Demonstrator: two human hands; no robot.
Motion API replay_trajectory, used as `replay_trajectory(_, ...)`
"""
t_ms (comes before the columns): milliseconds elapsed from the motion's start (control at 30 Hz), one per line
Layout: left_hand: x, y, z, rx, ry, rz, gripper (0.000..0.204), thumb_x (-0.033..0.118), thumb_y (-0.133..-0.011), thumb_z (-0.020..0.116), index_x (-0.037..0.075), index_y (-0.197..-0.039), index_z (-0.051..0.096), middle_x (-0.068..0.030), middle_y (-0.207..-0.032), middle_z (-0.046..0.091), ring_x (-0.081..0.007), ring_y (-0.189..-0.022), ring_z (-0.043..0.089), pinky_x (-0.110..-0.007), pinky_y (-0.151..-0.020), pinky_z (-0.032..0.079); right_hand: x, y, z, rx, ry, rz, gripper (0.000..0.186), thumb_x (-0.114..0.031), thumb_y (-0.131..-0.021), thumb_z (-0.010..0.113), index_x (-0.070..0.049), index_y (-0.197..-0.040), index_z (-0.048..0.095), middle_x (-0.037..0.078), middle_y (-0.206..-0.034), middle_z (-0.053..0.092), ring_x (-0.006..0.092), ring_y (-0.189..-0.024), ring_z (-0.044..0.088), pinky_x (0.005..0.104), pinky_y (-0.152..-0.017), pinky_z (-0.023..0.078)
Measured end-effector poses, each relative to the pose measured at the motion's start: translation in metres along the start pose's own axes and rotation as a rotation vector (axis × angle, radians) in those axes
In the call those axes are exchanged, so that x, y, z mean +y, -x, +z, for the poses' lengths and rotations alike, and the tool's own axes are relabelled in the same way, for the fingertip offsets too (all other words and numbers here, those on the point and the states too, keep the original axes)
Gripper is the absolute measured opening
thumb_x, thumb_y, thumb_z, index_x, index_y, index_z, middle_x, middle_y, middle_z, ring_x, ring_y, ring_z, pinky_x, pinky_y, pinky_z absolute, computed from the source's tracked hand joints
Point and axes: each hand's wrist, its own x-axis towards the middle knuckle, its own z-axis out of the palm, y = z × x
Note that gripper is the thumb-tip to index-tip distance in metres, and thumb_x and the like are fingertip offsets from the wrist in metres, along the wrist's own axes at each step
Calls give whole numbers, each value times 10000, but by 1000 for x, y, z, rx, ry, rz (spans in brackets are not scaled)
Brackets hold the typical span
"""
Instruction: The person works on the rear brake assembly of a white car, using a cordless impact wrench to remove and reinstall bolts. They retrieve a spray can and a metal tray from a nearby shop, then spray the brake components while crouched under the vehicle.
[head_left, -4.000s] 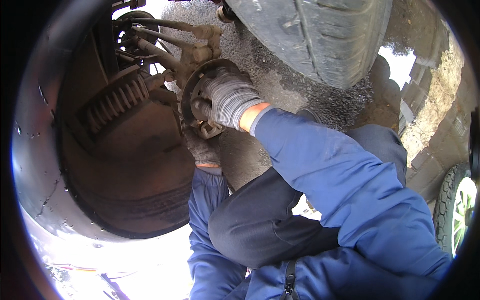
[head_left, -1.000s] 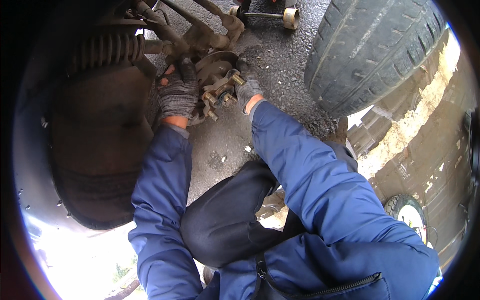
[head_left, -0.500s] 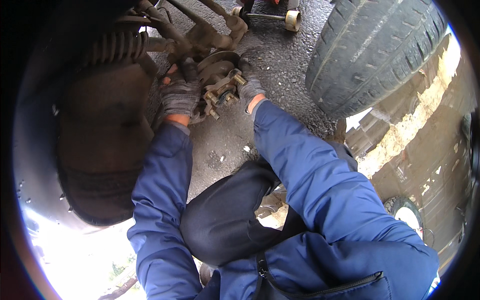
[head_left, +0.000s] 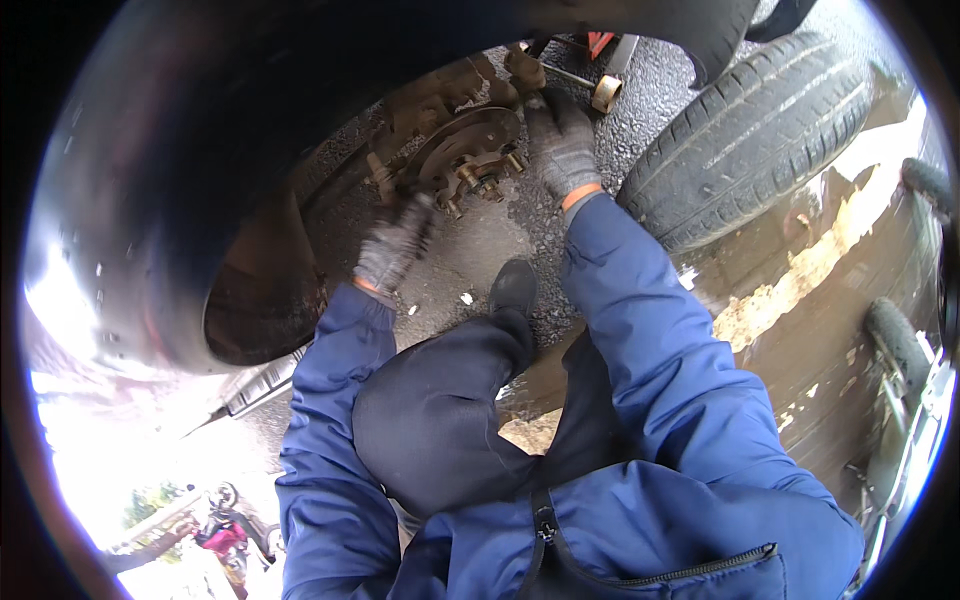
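Observation:
A rusty brake disc (head_left: 452,146) and the wheel hub (head_left: 476,178) with its protruding studs lie in the shadow under the dark wheel arch. My left hand (head_left: 398,242), in a grey knit glove, is just below and left of the disc; motion smears its fingers. On the disc's other side is my right hand (head_left: 562,142), gloved the same way, apart from the hub. Its fingers stretch upward beside a rusty suspension part (head_left: 524,70), their tips dark and partly unclear. I see nothing held in either hand.
A removed tyre (head_left: 745,140) stands to the right of my right hand. Beyond the hub, a jack's metal roller (head_left: 606,94) rests on the asphalt. The black fender edge (head_left: 690,45) overhangs the work. My shoe (head_left: 513,288) is planted below the hub.
Both hands have come off the hub, the left moving down, the right moving outward to the right. My view has shifted, so the fender now covers more of the top.

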Motion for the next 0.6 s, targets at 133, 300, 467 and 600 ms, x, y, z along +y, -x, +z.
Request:
replay_trajectory(133, -13, 11, 33, -241, 683, -642, 269, 303, -909, 557, 54, -1002, 598, -68, -782, 607, -152, -622, 561, -315, -563, 488, -28, -32, 32, -395, 394, -329, 341, -309, -856, 510, -44, -1050, 602, 231, -1044, 594, 383, -977, 564, 437, -831, 445)
replay_trajectory(300, -11, -3, 48, -294, 965, -649, 213, 279, -924, 520, 75, -934, 580, -57, -687, 576, -156, -560, 536, -334, -514, 485, -40, -34, 62, -824, 855, -430, 424, -347, -827, 526, -81, -1150, 598, 163, -1145, 599, 315, -1087, 552, 420, -906, 426)
replay_trajectory(467, -5, -4, 49, -267, 908, -669, 181, 240, -931, 486, 96, -834, 535, 4, -551, 449, -115, -437, 407, -284, -385, 347, -58, -28, 56, -870, 984, -356, 428, -377, -828, 520, -99, -1140, 615, 139, -1150, 605, 303, -1089, 554, 421, -963, 372)
replay_trajectory(600, 0, -1, 51, -213, 850, -667, 177, 243, -926, 494, 110, -811, 511, 16, -542, 393, -116, -436, 357, -276, -388, 282, -61, -29, 48, -864, 894, -386, 414, -343, -834, 524, -104, -1162, 604, 135, -1148, 608, 304, -1089, 552, 426, -1013, 321)
